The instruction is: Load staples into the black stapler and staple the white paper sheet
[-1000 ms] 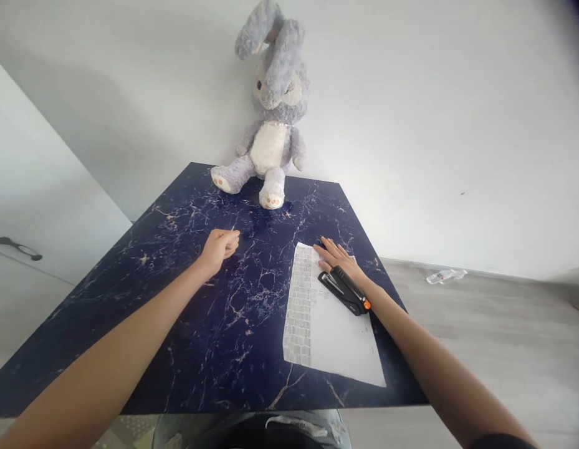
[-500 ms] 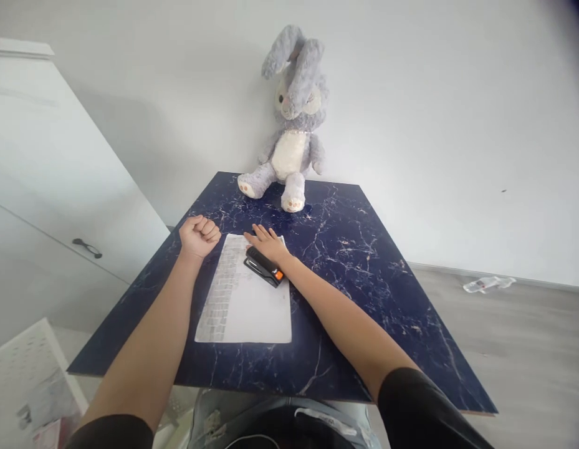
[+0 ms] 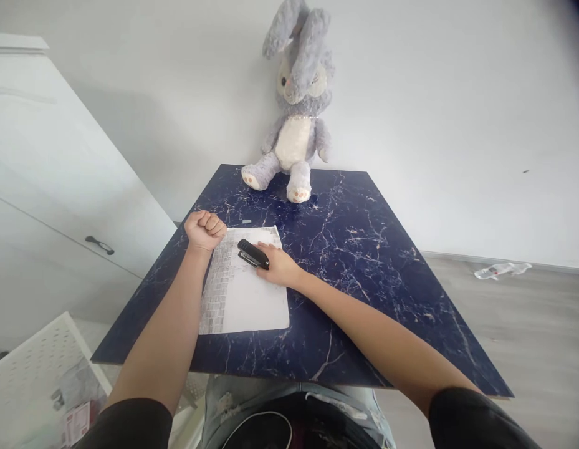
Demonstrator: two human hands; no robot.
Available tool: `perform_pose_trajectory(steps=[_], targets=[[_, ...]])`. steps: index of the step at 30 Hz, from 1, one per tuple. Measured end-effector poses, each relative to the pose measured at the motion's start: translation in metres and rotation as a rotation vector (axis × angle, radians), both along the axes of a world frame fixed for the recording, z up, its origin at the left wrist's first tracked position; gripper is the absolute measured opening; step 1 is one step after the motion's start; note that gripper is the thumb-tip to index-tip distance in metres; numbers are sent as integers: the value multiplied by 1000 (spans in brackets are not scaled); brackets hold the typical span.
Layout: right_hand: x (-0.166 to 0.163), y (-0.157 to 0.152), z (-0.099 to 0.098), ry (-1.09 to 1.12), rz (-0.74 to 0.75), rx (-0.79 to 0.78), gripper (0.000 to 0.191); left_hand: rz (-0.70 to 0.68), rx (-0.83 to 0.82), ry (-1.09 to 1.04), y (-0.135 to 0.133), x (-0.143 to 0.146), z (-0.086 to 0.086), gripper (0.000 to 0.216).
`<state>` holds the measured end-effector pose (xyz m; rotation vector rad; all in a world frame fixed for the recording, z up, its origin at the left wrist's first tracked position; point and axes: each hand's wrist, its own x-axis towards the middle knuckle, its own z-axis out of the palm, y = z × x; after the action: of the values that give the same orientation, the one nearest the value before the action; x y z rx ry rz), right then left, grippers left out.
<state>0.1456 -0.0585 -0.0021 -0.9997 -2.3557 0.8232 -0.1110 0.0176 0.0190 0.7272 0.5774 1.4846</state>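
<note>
A white sheet of paper (image 3: 256, 305) with a printed grid down its left side lies on the dark blue marbled table (image 3: 364, 299). On the paper, my right hand (image 3: 280, 265) is closed around the rear end of a black stapler (image 3: 254, 254), whose nose points to the upper left. My left hand (image 3: 205, 231) rests as a fist at the paper's upper left corner, with nothing showing in it. Just beyond the paper's top edge lies a small greyish strip (image 3: 247, 221), perhaps staples.
A grey plush rabbit (image 3: 293, 140) sits at the table's far edge against the wall. To the left are a white cabinet (image 3: 60, 174) and a white perforated basket (image 3: 32, 362) with things in it. Clear plastic packaging (image 3: 502, 269) lies on the floor at right.
My right hand, flat beyond the stapler before, has drawn back and closed on it; the stapler has turned a little. The small strip now shows. My left fist stays at the corner.
</note>
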Motion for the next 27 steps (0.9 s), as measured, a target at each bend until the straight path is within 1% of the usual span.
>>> perform_pose_trajectory(steps=[1,3,5,8,11,12,13,14,16,18,20,22,23,25,27], targets=[[-1,-8,-1,-12,-26,3,70,-13,4,7,0,1,0,61],[1,-25,-1,-23,-19,-12,71,-29,16,11,-1,1,-1,61],[12,-43,1,-13,0,-34,73,-35,14,20,-2,2,-1,61],[44,-66,5,1,-65,-79,72,-84,-31,105,-1,10,-2,64],[86,-75,7,-4,-158,-75,70,-192,-5,277,-2,32,-5,62],[101,-76,7,-13,-198,-63,70,-197,23,347,-2,43,-7,60],[114,-75,7,-26,-241,-53,70,-171,54,428,-3,55,-9,58],[126,-74,6,-37,-277,-48,71,-115,79,533,-4,66,-12,56],[145,-71,5,-51,-303,-53,70,23,154,843,-7,87,-17,51],[153,-66,4,-55,-287,-58,68,89,315,1173,-10,102,-22,42],[153,-60,5,-52,-275,-40,65,85,505,1402,-14,110,-25,30],[150,-53,10,-47,-265,-15,59,69,633,1556,-18,114,-28,23],[148,-49,13,-50,-246,-12,54,56,671,1635,-20,115,-30,24],[146,-42,20,-61,-185,-23,40,26,713,1788,-24,116,-33,34],[146,-37,25,-60,-129,-30,28,-13,730,1881,-25,116,-36,41]])
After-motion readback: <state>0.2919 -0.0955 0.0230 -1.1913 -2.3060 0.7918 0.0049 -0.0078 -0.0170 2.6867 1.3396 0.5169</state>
